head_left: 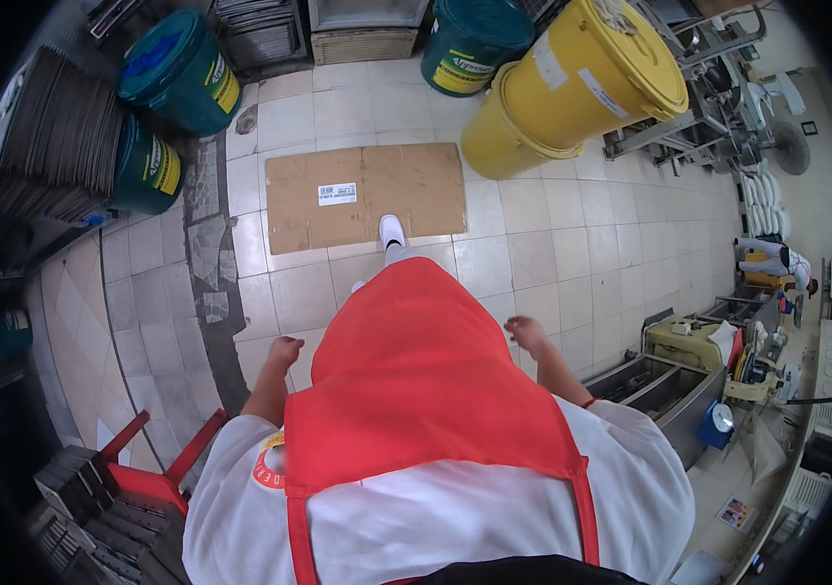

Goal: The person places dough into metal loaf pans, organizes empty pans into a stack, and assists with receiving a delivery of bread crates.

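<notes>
My left hand [286,349] hangs left of my red apron [416,370], its fingers curled closed; whatever they might hold is hidden. On the apron's other side my right hand [525,331] is open, its loosely bent fingers apart and empty. Below me, my white shoe [391,230] rests on a flat brown cardboard sheet [299,219] lying on the tiled floor.
Teal buckets [177,83], stacked dark trays [55,132] and stacked yellow bins [591,68] line the far side. Red-framed racking [143,478] stands near left, metal equipment [669,405] near right. Another person [791,263] in white bends at the far right.
</notes>
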`<action>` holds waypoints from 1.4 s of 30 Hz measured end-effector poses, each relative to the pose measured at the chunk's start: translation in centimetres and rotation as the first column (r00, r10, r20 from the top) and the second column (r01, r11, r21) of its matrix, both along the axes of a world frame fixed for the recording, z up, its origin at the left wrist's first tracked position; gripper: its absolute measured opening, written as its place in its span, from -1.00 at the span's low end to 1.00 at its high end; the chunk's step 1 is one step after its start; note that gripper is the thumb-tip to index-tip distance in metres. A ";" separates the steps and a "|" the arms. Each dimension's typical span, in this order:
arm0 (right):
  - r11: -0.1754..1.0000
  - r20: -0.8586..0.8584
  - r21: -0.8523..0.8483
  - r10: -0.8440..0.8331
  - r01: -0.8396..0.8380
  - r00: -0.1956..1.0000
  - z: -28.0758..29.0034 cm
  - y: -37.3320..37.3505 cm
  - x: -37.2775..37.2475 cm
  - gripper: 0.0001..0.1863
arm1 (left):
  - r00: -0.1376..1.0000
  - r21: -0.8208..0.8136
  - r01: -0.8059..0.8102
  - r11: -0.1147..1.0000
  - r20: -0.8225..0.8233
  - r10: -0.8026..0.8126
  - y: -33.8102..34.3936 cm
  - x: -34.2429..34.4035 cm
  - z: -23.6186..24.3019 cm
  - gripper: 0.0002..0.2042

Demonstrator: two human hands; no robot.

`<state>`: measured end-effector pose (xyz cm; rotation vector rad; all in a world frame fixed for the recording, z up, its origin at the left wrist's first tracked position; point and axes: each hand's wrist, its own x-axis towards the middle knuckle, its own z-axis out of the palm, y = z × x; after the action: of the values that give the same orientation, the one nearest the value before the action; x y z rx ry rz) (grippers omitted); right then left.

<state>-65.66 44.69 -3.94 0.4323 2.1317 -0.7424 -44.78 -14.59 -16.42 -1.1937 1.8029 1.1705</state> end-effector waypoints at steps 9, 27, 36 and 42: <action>0.981 -0.295 -0.032 0.174 -0.192 0.940 6.5 -9.8 -9.7 -0.47 | 0.913 0.114 -0.210 0.971 -0.333 0.237 -0.5 -5.8 -0.1 -0.55; 0.970 -0.107 0.011 0.242 -0.243 0.964 3.7 -7.4 -7.3 -0.48 | 0.950 0.129 -0.246 0.961 -0.165 0.265 0.2 1.2 -3.1 -0.58; 0.973 -0.137 -0.068 0.209 -0.220 0.968 2.4 -9.0 -7.3 -0.49 | 0.910 0.119 -0.264 0.957 -0.297 0.288 -1.3 -4.8 0.8 -0.53; 0.977 -0.064 -0.113 0.176 -0.183 0.982 2.4 -10.2 -8.8 -0.49 | 0.899 0.114 -0.272 0.956 -0.323 0.295 -1.5 -6.9 3.1 -0.56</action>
<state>-74.51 34.53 -1.56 0.1554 2.1302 -0.7783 -51.71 -16.11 -13.33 -1.3106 1.8555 1.6780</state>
